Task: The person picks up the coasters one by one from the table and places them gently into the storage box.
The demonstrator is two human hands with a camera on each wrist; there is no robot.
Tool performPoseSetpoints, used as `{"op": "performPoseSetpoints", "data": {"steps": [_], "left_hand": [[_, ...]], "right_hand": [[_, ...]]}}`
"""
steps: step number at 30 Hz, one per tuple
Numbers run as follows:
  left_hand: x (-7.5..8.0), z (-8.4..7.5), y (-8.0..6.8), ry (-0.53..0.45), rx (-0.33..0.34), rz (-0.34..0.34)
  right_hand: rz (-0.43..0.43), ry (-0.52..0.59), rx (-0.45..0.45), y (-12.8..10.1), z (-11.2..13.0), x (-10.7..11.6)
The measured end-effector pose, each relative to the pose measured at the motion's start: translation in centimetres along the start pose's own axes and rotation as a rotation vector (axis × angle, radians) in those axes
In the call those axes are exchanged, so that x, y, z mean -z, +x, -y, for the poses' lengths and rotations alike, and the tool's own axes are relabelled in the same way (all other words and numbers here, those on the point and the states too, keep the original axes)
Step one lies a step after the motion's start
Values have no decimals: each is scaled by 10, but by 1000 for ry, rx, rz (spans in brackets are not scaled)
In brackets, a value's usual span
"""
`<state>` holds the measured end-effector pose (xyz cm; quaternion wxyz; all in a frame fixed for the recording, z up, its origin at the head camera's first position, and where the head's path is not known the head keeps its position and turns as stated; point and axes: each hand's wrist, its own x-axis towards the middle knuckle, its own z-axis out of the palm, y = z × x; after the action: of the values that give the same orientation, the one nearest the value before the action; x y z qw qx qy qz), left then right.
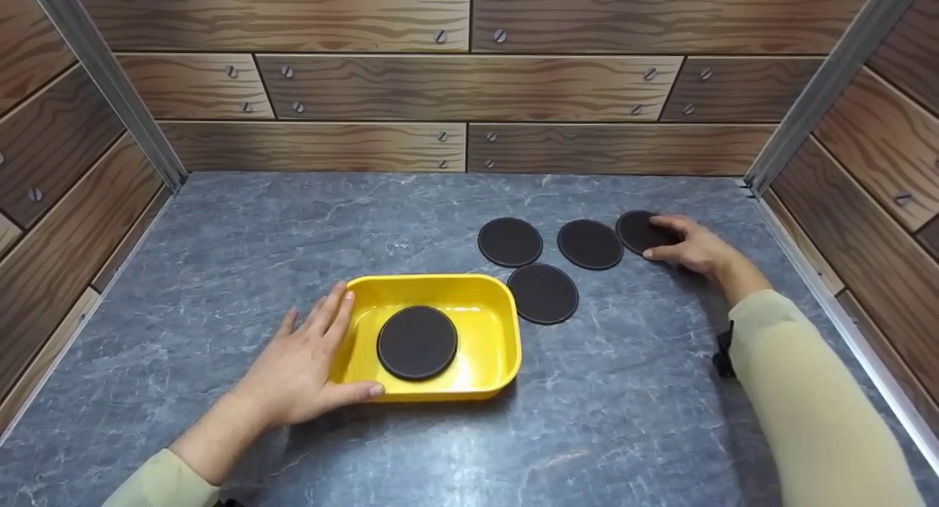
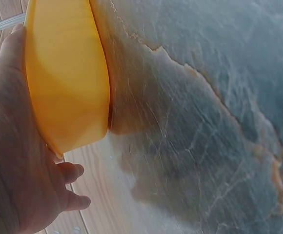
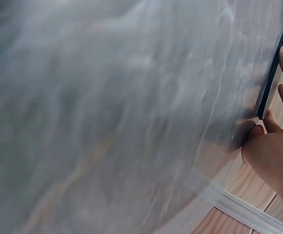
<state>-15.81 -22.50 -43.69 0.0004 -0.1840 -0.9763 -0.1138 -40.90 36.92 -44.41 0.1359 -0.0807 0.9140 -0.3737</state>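
A yellow tub (image 1: 455,393) stands on the tabletop, with one round black coaster (image 1: 417,343) lying flat inside. My left hand (image 1: 301,371) rests on the tub's left end, its fingers fairly straight along the far rim corner and the thumb along the near rim. In the left wrist view the yellow wall (image 2: 68,73) lies against that palm. At the far right, my right hand (image 1: 693,249) grips another black coaster (image 1: 637,232) by its right side, index finger over the top and thumb at the near edge. Edge-on, this coaster (image 3: 272,73) appears in the right wrist view.
Further black coasters lie flat on the grey marbled table (image 1: 293,228): one behind the tub (image 1: 510,241), one beside the gripped coaster (image 1: 590,244), and one against the tub's right wall (image 1: 544,294). Wood-patterned panels (image 1: 469,89) close off the back and sides.
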Motion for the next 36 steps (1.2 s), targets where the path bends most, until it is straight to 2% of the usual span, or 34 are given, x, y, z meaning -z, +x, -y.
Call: {"op": "performPoseSetpoints", "data": {"steps": [8,16,28,33,36], "left_hand": [[0,0,-1,6,-17,-18],[-1,-1,0,2,-15,-4],[0,-1,2,0,-23,-1],[0,-2,0,-2,-24,-6],[0,-2,0,0,-24,-10]], "right_hand": [[3,-73,59,-14,1,-3],[-5,-31,44,-36,1,-14],[-76,-116,40,-58,7,-25],[-86,-102,34,-64,5,-26],[-95,-52,51,-68,4,-26]]}}
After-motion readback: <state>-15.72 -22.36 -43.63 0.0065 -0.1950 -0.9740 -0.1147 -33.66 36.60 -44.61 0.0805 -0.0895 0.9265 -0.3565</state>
